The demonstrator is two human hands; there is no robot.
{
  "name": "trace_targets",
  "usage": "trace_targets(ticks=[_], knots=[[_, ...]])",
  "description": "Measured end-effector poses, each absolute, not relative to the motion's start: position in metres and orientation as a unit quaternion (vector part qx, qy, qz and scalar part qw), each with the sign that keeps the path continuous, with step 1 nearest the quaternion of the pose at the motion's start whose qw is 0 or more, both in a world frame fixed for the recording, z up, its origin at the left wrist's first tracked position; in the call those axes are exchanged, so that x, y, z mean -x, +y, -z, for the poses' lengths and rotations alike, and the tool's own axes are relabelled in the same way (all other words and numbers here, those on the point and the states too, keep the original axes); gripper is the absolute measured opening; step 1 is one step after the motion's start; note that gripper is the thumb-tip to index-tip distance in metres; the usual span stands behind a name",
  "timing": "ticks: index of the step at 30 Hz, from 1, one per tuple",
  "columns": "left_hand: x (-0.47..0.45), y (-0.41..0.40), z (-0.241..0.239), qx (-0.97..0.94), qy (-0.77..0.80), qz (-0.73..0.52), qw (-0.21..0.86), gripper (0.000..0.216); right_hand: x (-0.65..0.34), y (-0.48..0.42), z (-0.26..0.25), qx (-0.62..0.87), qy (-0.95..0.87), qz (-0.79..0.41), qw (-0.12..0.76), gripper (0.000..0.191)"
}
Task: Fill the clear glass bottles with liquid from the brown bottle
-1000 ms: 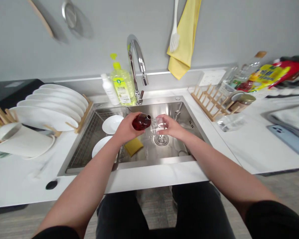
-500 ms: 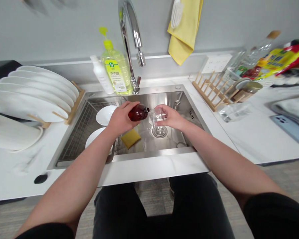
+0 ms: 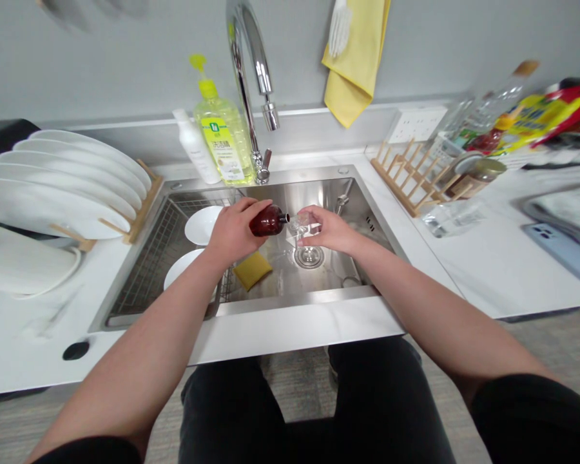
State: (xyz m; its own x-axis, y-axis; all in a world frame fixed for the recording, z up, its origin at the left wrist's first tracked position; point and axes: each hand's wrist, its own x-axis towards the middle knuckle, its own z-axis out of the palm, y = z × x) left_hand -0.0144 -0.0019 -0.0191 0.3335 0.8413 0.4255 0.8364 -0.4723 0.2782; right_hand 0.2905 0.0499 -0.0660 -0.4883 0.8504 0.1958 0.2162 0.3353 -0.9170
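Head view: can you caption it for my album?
Over the sink, left hand points a bottle at the cup in right hand.

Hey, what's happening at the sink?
A person is holding two things over the sink. The left hand grips a dark red bottle, tipped sideways, and the right hand holds a small clear container. The bottle's mouth points at the container, but I can't tell if anything is flowing. A yellow sponge lies in the sink.
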Motion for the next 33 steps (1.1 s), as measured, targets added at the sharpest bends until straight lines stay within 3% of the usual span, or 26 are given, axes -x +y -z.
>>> trace_targets(ticks=[33], knots=[[0.0123,-0.0038,0.0174,-0.824,0.517,-0.225,-0.056,0.08,-0.2889,0.0487,0.066,0.38,-0.741,-0.444,0.332,0.073]])
